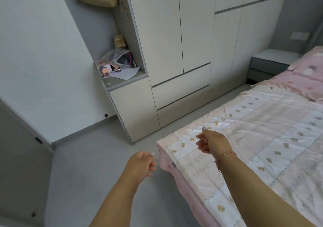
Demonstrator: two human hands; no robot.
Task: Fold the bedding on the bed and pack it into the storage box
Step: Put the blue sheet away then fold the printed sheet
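Grey-floored bedroom, white wardrobe (174, 43) far. Pink-and-white quilt (253, 139) spread flat over bed (185, 197) at right. Right hand (212, 142) above its near-left corner, left hand (141, 164) just left; both loosely curled, empty.

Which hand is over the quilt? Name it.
The right hand, with the red string bracelet at its wrist, is over the quilt; the left hand is over the floor.

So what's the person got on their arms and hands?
Both arms are bare, with no sleeves showing. The right wrist wears a thin red string bracelet with a loose end hanging down. The left hand has a thin ring, and the nails look pale and glossy.
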